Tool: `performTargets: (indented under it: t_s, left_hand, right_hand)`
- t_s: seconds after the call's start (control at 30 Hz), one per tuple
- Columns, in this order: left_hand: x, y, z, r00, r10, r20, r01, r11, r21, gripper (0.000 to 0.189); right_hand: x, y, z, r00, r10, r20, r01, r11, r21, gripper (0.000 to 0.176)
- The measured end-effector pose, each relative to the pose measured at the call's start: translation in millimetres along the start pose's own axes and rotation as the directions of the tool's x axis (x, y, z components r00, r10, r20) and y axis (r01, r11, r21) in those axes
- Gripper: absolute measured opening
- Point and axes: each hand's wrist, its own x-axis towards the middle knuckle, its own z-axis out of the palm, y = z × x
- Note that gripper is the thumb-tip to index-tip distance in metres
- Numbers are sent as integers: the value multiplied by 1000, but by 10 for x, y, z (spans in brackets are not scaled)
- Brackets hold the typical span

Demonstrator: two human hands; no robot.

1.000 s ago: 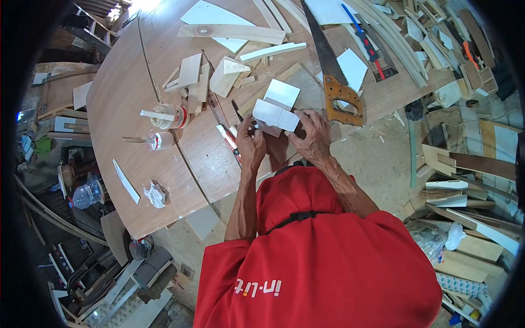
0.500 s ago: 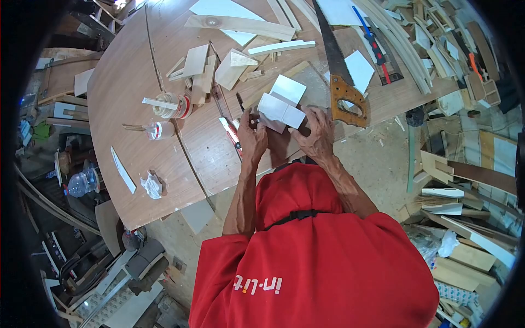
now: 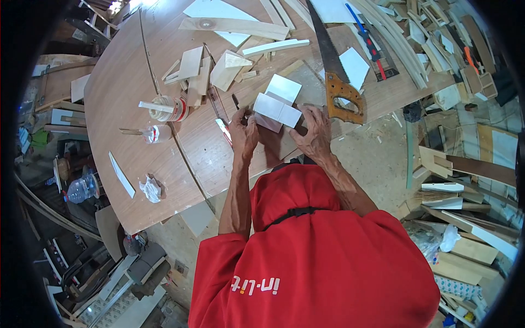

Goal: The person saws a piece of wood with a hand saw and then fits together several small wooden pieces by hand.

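A white block-like assembly of flat-faced pieces (image 3: pixel 277 108) sits near the table's front edge, between my hands. A square white panel (image 3: pixel 284 89) lies against its far side. My left hand (image 3: pixel 244 132) is just left of the assembly, fingers curled and thumb bent in; I cannot tell what is in them. A thin dark pen-like stick (image 3: pixel 235 101) shows right at its fingertips. Beside that wrist is a red and white cutter-like tool (image 3: pixel 223 131). My right hand (image 3: pixel 314 134) is at the assembly's right corner, thumb and fingers apart, with nothing visible in the grasp.
A handsaw (image 3: pixel 343 98) lies right of my right hand, a blue and red tool (image 3: pixel 372 46) beyond it. Wood offcuts (image 3: pixel 198 76) fill the far side of the table (image 3: pixel 117 104). At left stand a glue jar (image 3: pixel 178 107), a small bottle (image 3: pixel 158 133) and crumpled tissue (image 3: pixel 151 189).
My left hand has moved slightly left, away from the white assembly and closer to the dark stick. My right hand stays by the right corner. The whole view has shifted a little.
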Motion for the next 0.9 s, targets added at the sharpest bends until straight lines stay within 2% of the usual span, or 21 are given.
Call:
performTargets:
  t_s: [0.13,0.2,0.33,0.43,0.5,0.63,0.7,0.83,0.9]
  left_hand:
    - [-47,181,-22,999,15,30,-14,1000,-15,33]
    - [-61,254,-16,999,-30,24,30,999,-13,29]
    - [-58,300,20,1000,-7,-5,7,1000,-6,29]
    - [-25,290,32,1000,12,13,-12,999,-52,30]
    - [-33,345,35,996,-83,41,84,996,-25,31]
    - [13,218,75,999,-28,20,28,999,-16,30]
    - [6,194,79,1000,-5,23,7,996,-87,29]
    - [32,44,45,999,-41,-24,38,990,-133,30]
    - [-2,49,8,993,-117,12,118,982,-146,34]
  right_hand:
    - [-4,-15,-31,1000,4,4,-4,1000,-26,67]
    - [-15,0,-6,1000,17,1,-17,1000,17,69]
    - [-27,8,-7,1000,22,4,-22,1000,1,69]
    - [-36,-7,-8,997,70,32,-72,996,55,70]
    - [-33,-10,-16,999,38,19,-38,999,6,70]
    - [-26,-16,-33,997,67,45,-69,997,45,70]
    - [-25,-7,-33,998,48,34,-49,998,27,70]
    - [-14,19,-17,999,17,39,-18,1000,18,68]
    - [-10,21,-29,1000,1,30,-1,1000,-2,68]
